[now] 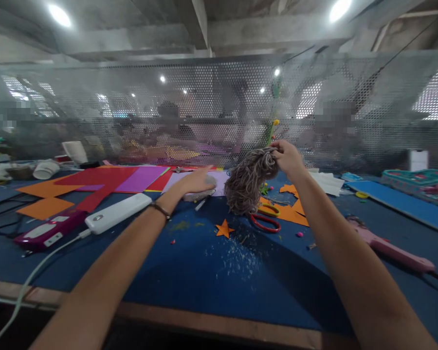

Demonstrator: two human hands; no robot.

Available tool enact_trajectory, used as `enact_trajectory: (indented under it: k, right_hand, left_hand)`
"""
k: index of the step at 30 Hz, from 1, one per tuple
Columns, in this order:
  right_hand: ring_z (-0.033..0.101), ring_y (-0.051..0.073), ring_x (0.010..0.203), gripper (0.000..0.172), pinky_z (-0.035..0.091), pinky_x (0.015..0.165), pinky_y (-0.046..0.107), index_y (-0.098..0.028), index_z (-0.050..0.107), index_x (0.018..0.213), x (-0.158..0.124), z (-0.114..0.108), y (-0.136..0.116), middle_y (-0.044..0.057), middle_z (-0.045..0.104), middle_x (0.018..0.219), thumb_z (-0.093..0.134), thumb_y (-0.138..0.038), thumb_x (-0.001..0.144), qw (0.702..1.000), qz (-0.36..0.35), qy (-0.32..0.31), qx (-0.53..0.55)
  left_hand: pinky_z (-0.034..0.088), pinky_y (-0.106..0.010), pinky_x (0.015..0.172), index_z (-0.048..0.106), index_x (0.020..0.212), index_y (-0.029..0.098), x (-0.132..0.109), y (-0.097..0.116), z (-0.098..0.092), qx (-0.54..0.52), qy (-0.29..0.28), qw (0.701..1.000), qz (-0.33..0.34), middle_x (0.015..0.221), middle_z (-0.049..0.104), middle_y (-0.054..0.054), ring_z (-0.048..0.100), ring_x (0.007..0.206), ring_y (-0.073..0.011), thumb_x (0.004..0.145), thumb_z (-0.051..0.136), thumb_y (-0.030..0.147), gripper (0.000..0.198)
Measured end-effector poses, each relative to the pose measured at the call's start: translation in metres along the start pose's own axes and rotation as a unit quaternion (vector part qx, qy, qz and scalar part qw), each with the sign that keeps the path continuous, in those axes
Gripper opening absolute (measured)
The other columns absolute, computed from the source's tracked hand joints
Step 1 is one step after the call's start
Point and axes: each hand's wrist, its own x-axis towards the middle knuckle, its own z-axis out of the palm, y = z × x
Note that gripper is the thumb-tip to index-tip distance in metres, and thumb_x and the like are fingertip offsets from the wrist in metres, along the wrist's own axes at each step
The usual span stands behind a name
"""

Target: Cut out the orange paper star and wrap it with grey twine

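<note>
A thick bundle of grey yarn hangs from my right hand, pinched at its top right end above the table. My left hand reaches out low over the back of the table, fingers stretched out, beside a small grey round piece. What lies directly under its palm is partly hidden. An orange star lies flat in front of the yarn. Red-handled scissors and a yellow handle lie just right of the yarn's lower end.
Coloured sheets spread at the back left. Nearer are a white power bank with a cable and a purple device. On the right lie a pink glue gun, a blue board and a teal basket. A perforated screen stands behind.
</note>
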Motion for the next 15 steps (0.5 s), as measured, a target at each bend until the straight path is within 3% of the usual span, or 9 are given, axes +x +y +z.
enact_trajectory:
  k: [2,6,8,11,15]
  right_hand:
    - [0.048,0.010,0.059,0.003,0.040,0.061,0.026,-0.014,0.051,0.068,-0.001,0.001,0.000,-0.003,0.051,0.063,0.051,-0.014,0.071,1.000,-0.003,-0.005,-0.010]
    - [0.048,0.009,0.061,0.009,0.040,0.063,0.026,-0.013,0.052,0.071,-0.002,-0.003,-0.002,-0.003,0.052,0.067,0.054,-0.021,0.077,0.999,-0.016,-0.011,-0.029]
    - [0.048,0.011,0.059,0.003,0.040,0.062,0.027,-0.015,0.053,0.069,-0.002,-0.007,-0.003,-0.002,0.053,0.064,0.052,-0.016,0.071,0.999,-0.019,-0.012,-0.032]
    - [0.046,0.012,0.056,0.009,0.038,0.058,0.026,-0.017,0.052,0.066,-0.002,-0.009,-0.004,-0.002,0.051,0.059,0.047,-0.013,0.060,0.999,-0.015,-0.018,-0.023]
    - [0.046,0.013,0.057,0.012,0.038,0.058,0.026,-0.018,0.050,0.066,0.000,-0.005,0.002,-0.002,0.051,0.060,0.045,-0.015,0.056,0.999,-0.003,-0.039,0.006]
  left_hand:
    - [0.015,-0.039,0.105,0.026,0.133,0.011,0.018,0.035,0.020,-0.049,0.042,0.996,0.055,0.138,0.029,-0.017,0.022,0.129,-0.0305,0.074,0.060,0.025,0.068]
    - [0.025,-0.039,0.100,0.024,0.133,0.012,0.046,0.079,0.053,-0.155,0.066,0.977,0.128,0.130,0.040,-0.019,0.036,0.120,-0.0322,0.066,0.063,0.015,0.078]
    - [0.025,-0.039,0.100,0.033,0.128,0.013,0.053,0.081,0.058,-0.201,0.074,0.967,0.140,0.126,0.046,-0.017,0.039,0.119,-0.0308,0.064,0.063,0.010,0.071]
    - [0.028,-0.035,0.098,0.047,0.113,0.013,0.056,0.066,0.052,-0.270,0.061,0.952,0.133,0.119,0.052,-0.013,0.043,0.114,-0.0262,0.062,0.067,0.010,0.055]
    - [0.044,-0.033,0.079,0.057,0.084,0.011,0.054,0.048,0.042,-0.364,-0.014,0.929,0.072,0.083,0.064,-0.008,0.060,0.084,-0.0200,0.074,0.058,0.022,0.015]
